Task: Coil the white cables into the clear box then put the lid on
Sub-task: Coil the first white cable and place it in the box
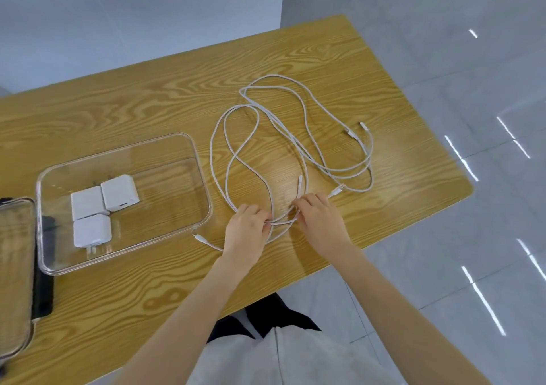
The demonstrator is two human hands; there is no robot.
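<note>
Both hands pinch the white cables [266, 136] at their near end: left hand [246, 231], right hand [317, 217]. The loose loops sprawl away across the bench [147, 104], mostly toward the right. The clear box [204, 177] sits just left of the left-hand grip, so that hand's nearer.

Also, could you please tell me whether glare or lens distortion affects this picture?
Head view: bright streaks of glare on the glossy grey floor; wide-angle bending curves the yellow wood-grain table edges; soft reflections on the clear plastic box.
</note>
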